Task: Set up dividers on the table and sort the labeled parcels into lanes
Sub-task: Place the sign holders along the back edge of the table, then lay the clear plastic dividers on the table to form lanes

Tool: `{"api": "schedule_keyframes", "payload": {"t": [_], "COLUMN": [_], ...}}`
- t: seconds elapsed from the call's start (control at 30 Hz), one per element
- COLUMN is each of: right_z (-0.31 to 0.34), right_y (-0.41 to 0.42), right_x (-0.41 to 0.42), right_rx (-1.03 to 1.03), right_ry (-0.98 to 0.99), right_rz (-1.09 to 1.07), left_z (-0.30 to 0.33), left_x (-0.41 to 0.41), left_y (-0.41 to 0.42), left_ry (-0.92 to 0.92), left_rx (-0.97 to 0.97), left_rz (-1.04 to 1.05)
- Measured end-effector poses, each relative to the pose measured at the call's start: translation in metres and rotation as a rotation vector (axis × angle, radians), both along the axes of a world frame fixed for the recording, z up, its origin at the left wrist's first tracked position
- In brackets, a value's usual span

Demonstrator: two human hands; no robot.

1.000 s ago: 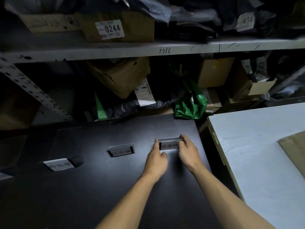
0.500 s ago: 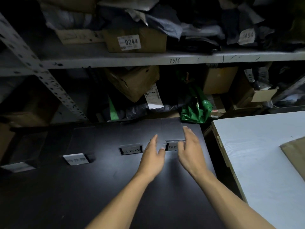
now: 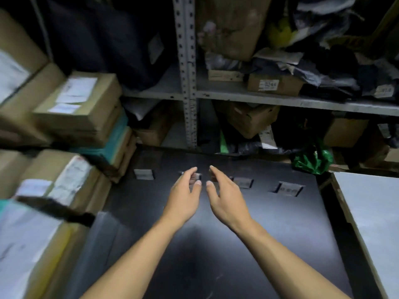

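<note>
Flanking a divider (image 3: 195,176) on dark table (image 3: 216,244), both hands (image 3: 183,201) (image 3: 226,201) empty.

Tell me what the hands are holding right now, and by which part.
Nothing is held. The left hand and right hand hover open above the black table.

the dark table (image 3: 216,255) has a smooth top with a dull sheen, catching a soft patch of light near the forearms. the small label stands (image 3: 288,188) on it look like glossy clear plastic over paper inserts. beside it the white table (image 3: 371,212) is matt, with a raw wood edge. the shelf upright (image 3: 187,72) is grey painted metal, punched with holes. the stacked parcels (image 3: 79,108) are matt brown cardboard with white paper labels. the green bag (image 3: 313,160) is crinkled, shiny plastic film.
</note>
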State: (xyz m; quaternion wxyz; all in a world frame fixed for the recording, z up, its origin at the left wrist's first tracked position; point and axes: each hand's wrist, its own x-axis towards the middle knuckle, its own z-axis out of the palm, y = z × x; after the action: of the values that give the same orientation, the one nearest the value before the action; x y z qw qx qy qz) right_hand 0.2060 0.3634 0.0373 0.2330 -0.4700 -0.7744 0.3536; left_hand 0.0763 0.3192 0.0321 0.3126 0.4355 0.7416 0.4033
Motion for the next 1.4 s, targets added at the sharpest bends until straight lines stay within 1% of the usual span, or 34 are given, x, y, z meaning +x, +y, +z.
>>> {"api": "schedule_keyframes", "payload": {"t": [0.17,0.27,0.4,0.47,0.53,0.6,0.67,0.73,0.87,0.97,1.07,1.13,1.2,1.23,1.4], "right_z": [0.003,-0.008,-0.032,-0.043,-0.054,-0.065,-0.075,-0.081,-0.084,-0.082,-0.081,-0.081,-0.081,-0.081,-0.08], "right_y": [-0.102,-0.162,-0.222,-0.243,-0.259,-0.269,-0.277,-0.283,-0.292,-0.291,-0.281,-0.274,-0.27,-0.268,-0.256], "right_x": [-0.087,-0.13,-0.173,-0.188,-0.197,-0.204,-0.209,-0.211,-0.211,-0.212,-0.208,-0.204,-0.2,-0.199,-0.198], "right_rx": [-0.069,-0.146,-0.305,-0.402,-0.509,-0.593,-0.672,-0.724,-0.772,-0.75,-0.707,-0.688,-0.729,-0.753,-0.745], "right_ry": [-0.015,-0.023,-0.079,-0.12,-0.15,-0.175,-0.184,-0.182,-0.113,-0.085,-0.11,-0.119,-0.087,-0.074,-0.118], "right_rz": [0.07,0.084,0.101,0.118,0.119,0.107,0.087,0.088,0.084,0.079,0.057,0.061,0.055,0.052,0.082], "left_z": [0.009,-0.002,-0.026,-0.038,-0.052,-0.065,-0.076,-0.081,-0.081,-0.076,-0.072,-0.07,-0.072,-0.073,-0.067], "left_x": [-0.079,-0.118,-0.154,-0.158,-0.155,-0.154,-0.156,-0.156,-0.156,-0.152,-0.144,-0.141,-0.143,-0.145,-0.15], "left_y": [-0.119,-0.187,-0.253,-0.274,-0.292,-0.307,-0.318,-0.325,-0.325,-0.316,-0.306,-0.302,-0.3,-0.299,-0.292], "left_ry": [0.127,0.219,0.335,0.312,0.232,0.148,0.061,-0.005,-0.092,-0.194,-0.206,-0.152,-0.011,0.02,0.138], "left_rx": [-0.046,-0.106,-0.184,-0.261,-0.351,-0.439,-0.524,-0.565,-0.51,-0.475,-0.462,-0.496,-0.509,-0.506,-0.481], "left_rz": [0.065,0.051,0.081,0.067,0.055,0.087,0.117,0.107,0.122,0.182,0.203,0.15,0.055,0.037,0.113]}}
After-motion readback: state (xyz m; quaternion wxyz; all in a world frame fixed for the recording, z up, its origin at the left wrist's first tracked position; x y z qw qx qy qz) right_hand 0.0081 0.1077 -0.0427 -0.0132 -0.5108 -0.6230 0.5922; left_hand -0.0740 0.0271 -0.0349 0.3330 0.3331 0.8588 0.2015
